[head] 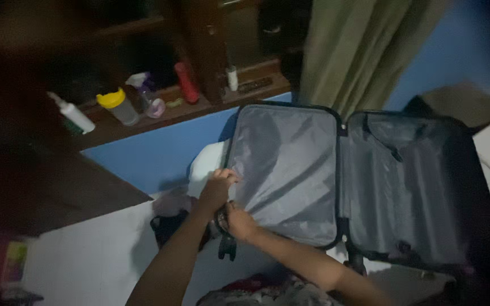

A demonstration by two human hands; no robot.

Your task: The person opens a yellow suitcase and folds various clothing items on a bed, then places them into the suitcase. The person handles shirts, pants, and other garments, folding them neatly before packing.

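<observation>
Suitcase (336, 181) lies open flat on the white bed (97, 260), both halves lined in grey fabric, hinge running near-to-far down the middle. Left half sits against the blue wall (143, 156); right half reaches toward the dark right side of the scene.

Left hand (218, 187) at the left half's left edge, fingers curled onto the rim/lining, apparently pinching the fabric there. Right hand (238, 222) just below it at the near-left corner, fingers closed around something small and dark at the rim; too blurred to tell what. Hands nearly touching.

Wheel (227, 248) sticks out below the near-left corner, another wheel (355, 262) near the hinge. Dark bag (168, 226) lies just left of the hands, tight against the case edge, so little room there.

Open white bed surface to the near left. Wooden ledge (171, 110) above the wall holds a yellow-lidded bottle (118, 106), a white bottle (74, 116), a red bottle (187, 82). Green curtain (364, 51) hangs behind the hinge.
</observation>
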